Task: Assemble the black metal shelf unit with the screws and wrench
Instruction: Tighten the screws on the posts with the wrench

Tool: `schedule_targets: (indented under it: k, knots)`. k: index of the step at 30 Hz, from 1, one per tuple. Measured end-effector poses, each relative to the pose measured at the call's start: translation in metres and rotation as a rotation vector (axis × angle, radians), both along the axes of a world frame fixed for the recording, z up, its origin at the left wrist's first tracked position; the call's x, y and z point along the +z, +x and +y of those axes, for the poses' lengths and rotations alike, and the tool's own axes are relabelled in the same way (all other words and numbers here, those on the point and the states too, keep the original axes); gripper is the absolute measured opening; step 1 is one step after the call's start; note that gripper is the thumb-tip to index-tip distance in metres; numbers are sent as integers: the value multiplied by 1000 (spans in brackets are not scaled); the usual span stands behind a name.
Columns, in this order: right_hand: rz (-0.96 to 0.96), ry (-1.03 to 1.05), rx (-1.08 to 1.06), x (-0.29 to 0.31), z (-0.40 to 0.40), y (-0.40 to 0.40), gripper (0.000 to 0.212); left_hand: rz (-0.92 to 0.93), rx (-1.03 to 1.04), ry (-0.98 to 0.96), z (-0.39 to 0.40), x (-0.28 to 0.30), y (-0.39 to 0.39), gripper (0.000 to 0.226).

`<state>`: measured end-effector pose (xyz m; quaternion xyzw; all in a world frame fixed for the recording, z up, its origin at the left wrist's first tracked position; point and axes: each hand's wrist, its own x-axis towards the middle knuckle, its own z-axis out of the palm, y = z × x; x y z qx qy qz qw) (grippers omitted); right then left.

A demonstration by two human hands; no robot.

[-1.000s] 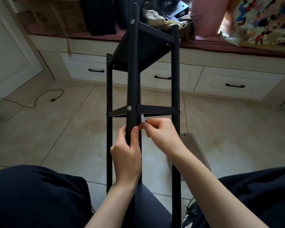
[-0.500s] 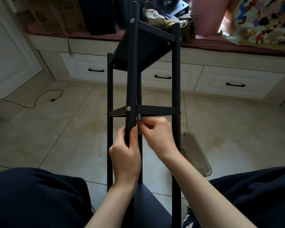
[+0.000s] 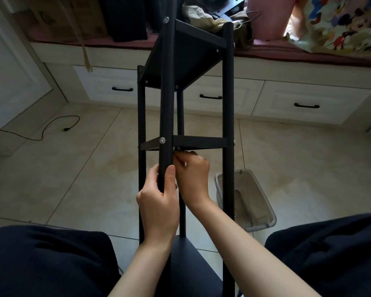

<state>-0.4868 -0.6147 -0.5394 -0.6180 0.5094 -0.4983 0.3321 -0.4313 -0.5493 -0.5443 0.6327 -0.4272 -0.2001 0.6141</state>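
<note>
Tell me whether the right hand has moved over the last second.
Yes. The right hand has slid left and up, closing on the screw under the middle shelf bar, tight against the post.

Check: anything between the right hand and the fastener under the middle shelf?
Nothing visible. The right hand has its fingertips at the fastener just under the middle shelf, right of the front post that the left hand grips.

Both forearms are seen bare, with no sleeve reaching into view, and nothing is worn on the left hand (image 3: 159, 207) or the right hand (image 3: 193, 179). The thighs are covered by dark navy, softly creased fabric trousers (image 3: 49, 262) at both lower corners.
</note>
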Motion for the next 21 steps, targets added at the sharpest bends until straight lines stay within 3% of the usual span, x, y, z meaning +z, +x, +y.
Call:
schedule_targets:
  k: [14,21]
  knots:
    - [73,118,77,11,15,-25,47,-10,-5,1,-1,-3,-2,39]
    - [119,125,146,26,16,-30,45,-19,4,17,0,-3,-2,35]
